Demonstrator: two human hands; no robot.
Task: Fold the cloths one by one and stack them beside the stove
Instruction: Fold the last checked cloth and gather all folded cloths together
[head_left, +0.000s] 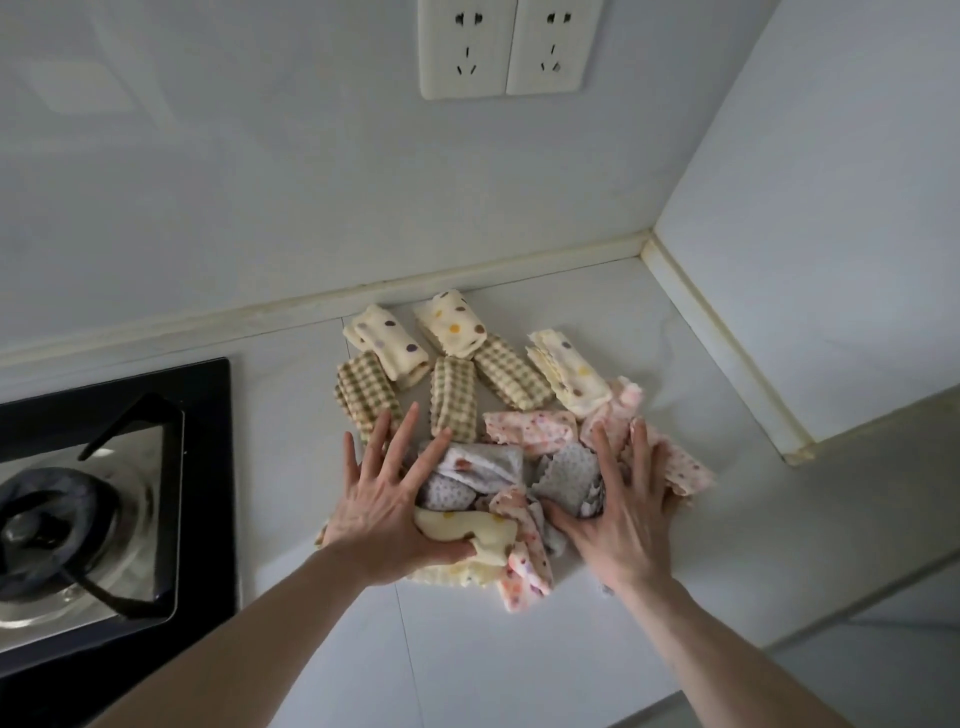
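Observation:
A loose heap of small cloths (485, 480), grey dotted, pink flowered and cream, lies on the white counter (467, 649) right of the stove (119, 499). My left hand (387, 506) rests on the heap's left side with fingers spread and straight, its thumb under a cream cloth (467, 530). My right hand (626, 512) presses flat on the heap's right side, over a pink cloth (685, 465) and a grey one (571, 473). Behind the heap lie several folded cloths: cream dotted ones (392, 345) and green checked ones (454, 397), in a rough row.
The black gas stove with its burner (57, 525) fills the left. The wall (311, 182) with a double socket (509, 47) stands behind, and a side wall (831, 208) closes the corner on the right. The counter's front edge runs at the lower right.

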